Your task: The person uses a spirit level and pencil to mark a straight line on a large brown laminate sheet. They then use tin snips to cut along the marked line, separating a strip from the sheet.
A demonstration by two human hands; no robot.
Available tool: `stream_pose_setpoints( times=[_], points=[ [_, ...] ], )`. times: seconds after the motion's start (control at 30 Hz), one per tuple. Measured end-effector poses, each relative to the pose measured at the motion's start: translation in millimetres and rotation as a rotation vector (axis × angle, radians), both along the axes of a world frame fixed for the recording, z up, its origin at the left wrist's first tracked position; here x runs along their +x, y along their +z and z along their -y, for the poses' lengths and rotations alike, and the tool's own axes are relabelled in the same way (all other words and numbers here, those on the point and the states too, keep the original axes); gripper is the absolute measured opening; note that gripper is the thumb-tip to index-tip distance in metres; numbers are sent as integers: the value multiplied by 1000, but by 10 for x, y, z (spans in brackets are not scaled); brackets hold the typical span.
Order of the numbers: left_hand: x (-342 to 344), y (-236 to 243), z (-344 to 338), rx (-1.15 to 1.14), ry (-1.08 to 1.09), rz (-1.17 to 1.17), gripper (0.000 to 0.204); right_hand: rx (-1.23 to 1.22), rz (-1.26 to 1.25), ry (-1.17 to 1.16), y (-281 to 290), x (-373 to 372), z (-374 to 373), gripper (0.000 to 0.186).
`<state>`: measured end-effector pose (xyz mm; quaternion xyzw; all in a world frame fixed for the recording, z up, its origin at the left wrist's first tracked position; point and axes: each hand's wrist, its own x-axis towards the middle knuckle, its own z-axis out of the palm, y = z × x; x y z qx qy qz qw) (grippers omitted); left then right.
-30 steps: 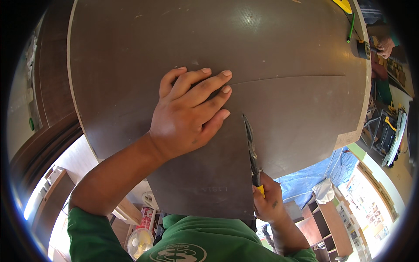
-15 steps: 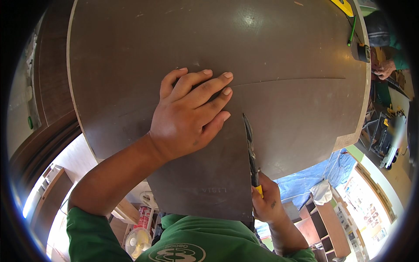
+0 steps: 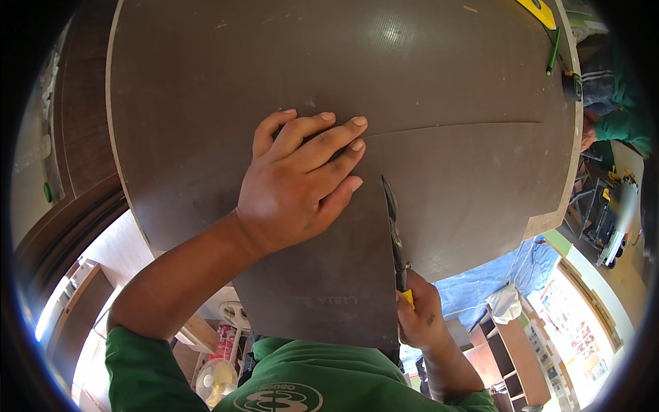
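Note:
A thin dark brown sheet (image 3: 309,302) lies over a larger brown board and hangs past its near edge towards my body. My left hand (image 3: 302,178) rests flat on the sheet, palm down, with the fingers stretched and slightly apart. In my right hand (image 3: 420,312) is a pair of snips (image 3: 396,237) with dark blades and a bit of yellow on the handle. The blades lie along the cut in the sheet, their tip pointing away from me. My right fingers wrap the handles from below, so most of the grip is hidden.
On the board's (image 3: 274,55) far right lie a yellow tool (image 3: 539,12), a green pencil (image 3: 553,51) and a black tape measure (image 3: 572,86). Beyond it another person's hand (image 3: 589,134) shows. Below are a fan (image 3: 216,381), a blue tarp (image 3: 473,278) and wooden shelving (image 3: 511,357).
The other person at the far right has shifted, their hand now lower and partly behind the board's edge. My hands and the snips look nearly unmoved.

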<state>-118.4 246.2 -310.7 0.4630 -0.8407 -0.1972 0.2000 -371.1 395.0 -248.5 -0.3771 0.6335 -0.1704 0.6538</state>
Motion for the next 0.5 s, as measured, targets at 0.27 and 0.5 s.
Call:
stream_pose_setpoints(
  times=[0.27, 0.5],
  points=[
    [-6, 22, 9, 16, 15, -12, 35, 18, -26, -19, -41, -25, -69, 22],
    [10, 54, -82, 25, 10, 12, 46, 37, 8, -45, 4, -6, -164, 21]
  ],
)
